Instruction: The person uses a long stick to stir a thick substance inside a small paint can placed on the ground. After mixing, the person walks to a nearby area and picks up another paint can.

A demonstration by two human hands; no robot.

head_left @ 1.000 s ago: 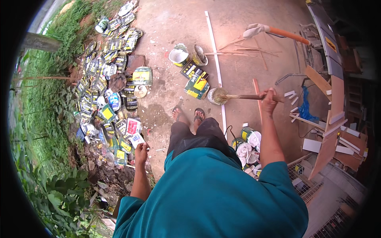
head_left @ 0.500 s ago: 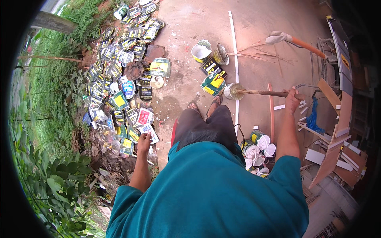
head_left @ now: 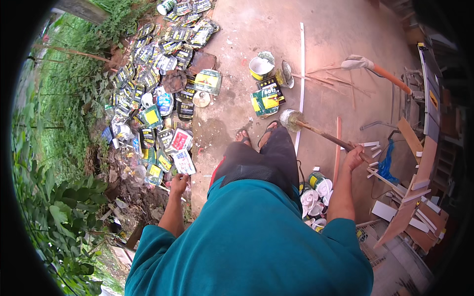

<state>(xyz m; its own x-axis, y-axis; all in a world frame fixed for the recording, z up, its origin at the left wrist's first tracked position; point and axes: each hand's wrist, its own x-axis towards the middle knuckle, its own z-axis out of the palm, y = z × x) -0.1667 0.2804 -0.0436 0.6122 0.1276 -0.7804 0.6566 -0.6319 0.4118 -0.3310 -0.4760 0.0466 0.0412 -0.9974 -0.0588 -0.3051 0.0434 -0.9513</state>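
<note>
Right hand [head_left: 353, 158] wraps a brown, wooden-handled mallet-like tool [head_left: 321, 133], its round greyish head by the feet; left hand [head_left: 179, 184] curls loosely, contents unclear from here. Flattened black-and-yellow plastic containers [head_left: 185, 109] heap leftward; a round white plastic bucket [head_left: 260, 66] remains unflattened.

Lit by soft, diffuse daylight, bright across the concrete floor [head_left: 276, 34] with a faint pinkish cast toward the far side. Palest at left, slightly washed out over the greenery [head_left: 69, 93]. Dim at far right, nearly black among the shelves [head_left: 447, 106]. Close to glare on the white lids [head_left: 311, 200]. Clear but slightly soft on the right hand [head_left: 353, 158] and wooden handle [head_left: 323, 134]. Bowed by the fisheye along the grey panel [head_left: 430, 84] at right, smeared toward the round black rim.
</note>
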